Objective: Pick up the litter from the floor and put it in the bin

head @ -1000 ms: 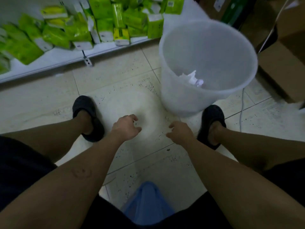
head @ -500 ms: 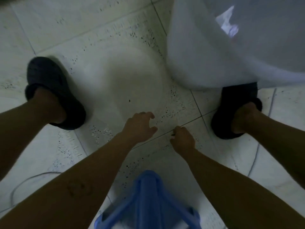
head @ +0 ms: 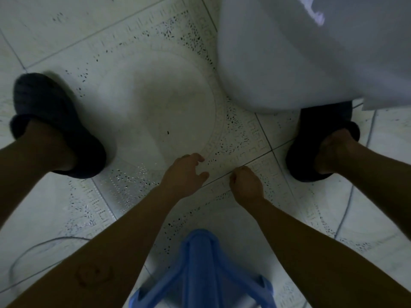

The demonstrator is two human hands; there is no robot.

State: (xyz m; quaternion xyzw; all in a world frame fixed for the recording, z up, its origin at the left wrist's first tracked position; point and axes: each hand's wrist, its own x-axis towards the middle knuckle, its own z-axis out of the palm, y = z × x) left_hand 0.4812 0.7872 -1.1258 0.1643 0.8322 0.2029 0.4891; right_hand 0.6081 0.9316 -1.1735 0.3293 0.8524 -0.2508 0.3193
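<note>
Top right, bin (head: pixel 289 52) cropped; litter (head: pixel 314 15) blurred.

The floor (head: pixel 155 96) is pale glossy tile with dark grout lines, black speckling and a faint circular motif. A blue plastic stool (head: pixel 200 263) stands at the near edge. Thin cables (head: pixel 347 207) curl over the tiles on both sides. The light is dim and greyish.

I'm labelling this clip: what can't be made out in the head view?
- Bin: rim and inside cut off by the top edge; white scrap inside blurred.
- Right hand: curled fingers hide whether it pinches anything.
- Floor litter: none distinguishable among the speckled tiles.
- Blue stool: cut off by the bottom edge.
</note>
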